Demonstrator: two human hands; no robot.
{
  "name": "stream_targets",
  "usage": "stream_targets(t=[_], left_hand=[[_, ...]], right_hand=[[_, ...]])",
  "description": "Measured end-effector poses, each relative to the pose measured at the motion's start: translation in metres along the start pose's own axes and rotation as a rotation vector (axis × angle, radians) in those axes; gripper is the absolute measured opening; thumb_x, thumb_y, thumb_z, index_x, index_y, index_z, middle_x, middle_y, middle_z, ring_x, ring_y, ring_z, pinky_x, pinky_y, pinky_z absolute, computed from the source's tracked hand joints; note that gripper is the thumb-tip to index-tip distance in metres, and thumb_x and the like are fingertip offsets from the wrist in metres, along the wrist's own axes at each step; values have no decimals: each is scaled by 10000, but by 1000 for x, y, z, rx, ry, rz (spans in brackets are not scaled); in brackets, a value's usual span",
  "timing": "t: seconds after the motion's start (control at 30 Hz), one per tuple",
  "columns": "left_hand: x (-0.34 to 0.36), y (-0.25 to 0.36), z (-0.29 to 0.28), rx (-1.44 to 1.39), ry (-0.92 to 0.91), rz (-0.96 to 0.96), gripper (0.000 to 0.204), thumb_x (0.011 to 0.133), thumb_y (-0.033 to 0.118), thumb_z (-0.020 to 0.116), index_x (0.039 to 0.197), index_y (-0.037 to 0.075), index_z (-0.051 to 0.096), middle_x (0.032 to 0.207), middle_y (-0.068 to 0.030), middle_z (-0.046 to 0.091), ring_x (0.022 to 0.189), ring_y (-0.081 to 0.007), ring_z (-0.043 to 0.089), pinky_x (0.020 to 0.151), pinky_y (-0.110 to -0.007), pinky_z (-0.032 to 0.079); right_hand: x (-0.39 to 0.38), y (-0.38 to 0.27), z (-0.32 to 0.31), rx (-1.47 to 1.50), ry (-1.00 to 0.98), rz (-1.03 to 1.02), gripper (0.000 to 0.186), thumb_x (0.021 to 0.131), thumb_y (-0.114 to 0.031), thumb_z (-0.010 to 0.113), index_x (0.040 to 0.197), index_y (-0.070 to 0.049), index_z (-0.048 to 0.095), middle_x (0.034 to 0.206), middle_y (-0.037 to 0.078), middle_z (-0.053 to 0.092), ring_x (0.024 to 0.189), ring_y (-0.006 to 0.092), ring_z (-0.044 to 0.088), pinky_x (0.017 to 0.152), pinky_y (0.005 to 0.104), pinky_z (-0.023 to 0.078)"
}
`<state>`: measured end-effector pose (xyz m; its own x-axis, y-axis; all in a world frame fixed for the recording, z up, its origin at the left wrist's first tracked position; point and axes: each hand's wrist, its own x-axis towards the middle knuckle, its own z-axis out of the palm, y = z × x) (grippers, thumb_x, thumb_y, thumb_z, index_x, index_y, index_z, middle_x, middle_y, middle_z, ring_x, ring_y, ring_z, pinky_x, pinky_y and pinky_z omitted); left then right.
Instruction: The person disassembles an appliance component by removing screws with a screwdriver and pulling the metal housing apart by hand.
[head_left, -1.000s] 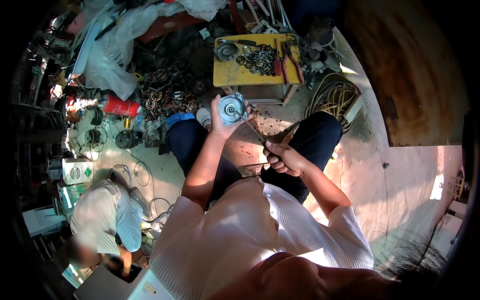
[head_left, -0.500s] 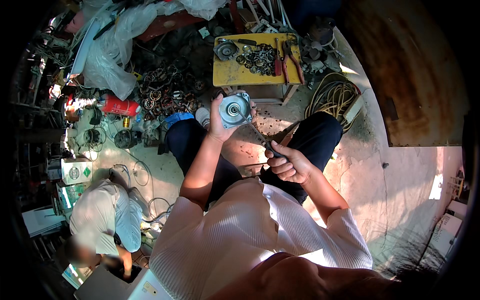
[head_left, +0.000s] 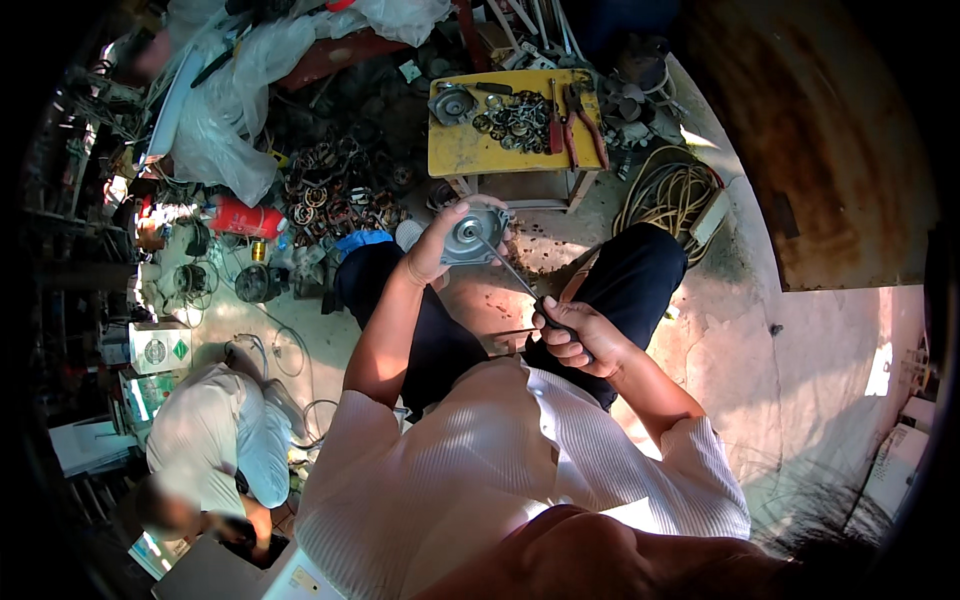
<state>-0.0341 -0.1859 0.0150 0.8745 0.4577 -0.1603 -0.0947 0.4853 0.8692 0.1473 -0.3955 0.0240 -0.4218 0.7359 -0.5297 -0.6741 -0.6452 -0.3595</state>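
Over my lap, my left hand [head_left: 430,247] is closed around the rim of a grey metal motor end cover [head_left: 462,248], with a round recess at its centre facing up. The thumb lies along the upper edge, and some fingertips show at the far right side. My right hand [head_left: 592,342] grips the dark handle of a screwdriver [head_left: 521,281]. Its thin shaft slants up and left, and the tip reaches the central recess of the cover. Whether the tip touches the metal or something inside the recess is too small to tell.
Ahead stands a yellow stool [head_left: 450,150] bearing several metal rings, pliers [head_left: 590,140], a red-handled screwdriver [head_left: 555,125] and another end cover [head_left: 453,104]. Coiled cable [head_left: 640,200] lies right of it. Scrap coils [head_left: 320,185] pile up left. Another person [head_left: 205,430] bends at lower left.
The cover has turned and tilted in my left hand, whose thumb now lies across the upper edge. My right hand has shifted slightly right and down, with the screwdriver tip still at the recess.
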Motion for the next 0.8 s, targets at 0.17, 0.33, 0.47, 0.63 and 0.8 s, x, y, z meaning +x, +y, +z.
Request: stream_targets(t=[0.17,0.33,0.47,0.63,0.8], left_hand=[[2,-12,-5,-26,75,-27,552,972,494,434,1255,31,536,1012,-134,663,887,-221,685,758,-369,581],[15,-24,-6,-40,247,3,500,981,476,428,1237,63,547,993,-117,667,872,-206,683,756,-366,573],[23,-27,-3,-64,371,-14,480,980,477,428,1226,84,555,978,-99,670,850,-198,681,767,-376,571],[34,-43,-12,-50,474,-80,553,953,550,419,1231,93,559,1005,-120,673,883,-251,678,793,-432,558],[35,-63,-24,-270,562,-122,573,917,595,447,1157,107,626,995,-148,686,890,-310,674,839,-517,532]], right_hand=[[11,4,-3,19,14,-3,307,1052,-351,460,912,-83,514,627,-72,341,455,17,271,357,167,187],[30,13,-3,-135,90,-78,374,1047,-418,444,859,-101,506,597,-70,305,457,36,261,371,193,210],[47,26,-5,-240,127,-144,405,1043,-456,433,815,-127,499,598,-85,260,477,30,243,391,207,197],[76,42,-40,-918,428,-582,379,1001,-378,540,868,-26,579,632,123,556,483,282,524,441,357,404],[82,33,-77,-1219,373,-654,410,1017,-346,537,810,8,528,578,79,471,470,185,449,441,361,377]])
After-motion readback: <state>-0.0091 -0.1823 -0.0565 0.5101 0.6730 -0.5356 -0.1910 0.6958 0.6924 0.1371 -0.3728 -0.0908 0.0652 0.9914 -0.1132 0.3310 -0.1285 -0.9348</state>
